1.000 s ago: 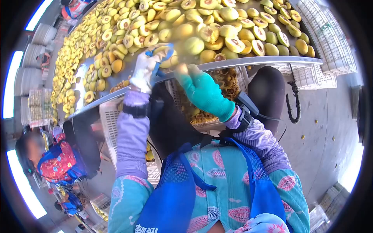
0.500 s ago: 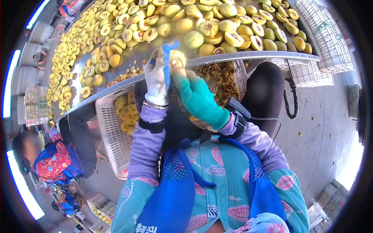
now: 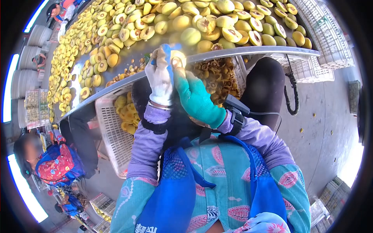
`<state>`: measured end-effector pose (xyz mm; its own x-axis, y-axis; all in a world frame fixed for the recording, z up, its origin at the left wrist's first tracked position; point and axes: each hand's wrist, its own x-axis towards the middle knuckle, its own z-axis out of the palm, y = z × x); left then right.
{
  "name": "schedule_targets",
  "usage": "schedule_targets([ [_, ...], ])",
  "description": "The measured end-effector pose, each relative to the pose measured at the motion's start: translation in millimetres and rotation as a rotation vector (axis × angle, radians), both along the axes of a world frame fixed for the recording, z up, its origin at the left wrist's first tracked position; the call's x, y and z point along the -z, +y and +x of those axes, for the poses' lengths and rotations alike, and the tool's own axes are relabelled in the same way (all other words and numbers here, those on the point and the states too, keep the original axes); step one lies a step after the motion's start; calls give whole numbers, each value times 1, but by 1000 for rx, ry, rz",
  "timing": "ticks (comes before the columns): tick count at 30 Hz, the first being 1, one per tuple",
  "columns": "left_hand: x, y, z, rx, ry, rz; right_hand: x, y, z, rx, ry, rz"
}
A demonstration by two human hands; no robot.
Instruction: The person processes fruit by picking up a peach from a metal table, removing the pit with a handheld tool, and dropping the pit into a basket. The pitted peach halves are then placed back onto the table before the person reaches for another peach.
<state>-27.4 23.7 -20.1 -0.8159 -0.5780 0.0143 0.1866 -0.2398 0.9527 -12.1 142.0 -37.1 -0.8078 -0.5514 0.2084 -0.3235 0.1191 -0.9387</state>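
My left hand [image 3: 160, 73], in a white glove with blue along its palm side, is raised over the table's near edge. Its fingers are bent closed against the left of a peach half [image 3: 178, 59]; what they grip, if anything, is hidden. My right hand [image 3: 198, 99], in a green glove, pinches this half from below with thumb and fingertips. The cut face, with a brown centre, shows but is overexposed. Beyond both hands, many halved yellow-green peaches [image 3: 190, 37] lie on the metal table [image 3: 136, 54]. Small brown pieces [image 3: 128, 77] lie near its edge.
Under the edge stands a container of brown pit scraps [image 3: 217, 79]. A white crate [image 3: 116, 132] with peach pieces is left of my legs. White crates [image 3: 330, 42] stack at right; a black cord [image 3: 291, 97] hangs there. Another person [image 3: 58, 163] sits at left.
My left hand has turned slightly, and its blue side shows less spread out at the fingertips. The peach half stays between my hands. At top left, another person has leaned further into view.
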Motion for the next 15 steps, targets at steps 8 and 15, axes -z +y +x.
schedule_targets([
  [8,-6,5,3,7,33,-108,-23,-2,-1,44,-460,-95],
  [15,-6,-9,7,165,-44,-134,-25,5,-9,-160,-890,-227],
])
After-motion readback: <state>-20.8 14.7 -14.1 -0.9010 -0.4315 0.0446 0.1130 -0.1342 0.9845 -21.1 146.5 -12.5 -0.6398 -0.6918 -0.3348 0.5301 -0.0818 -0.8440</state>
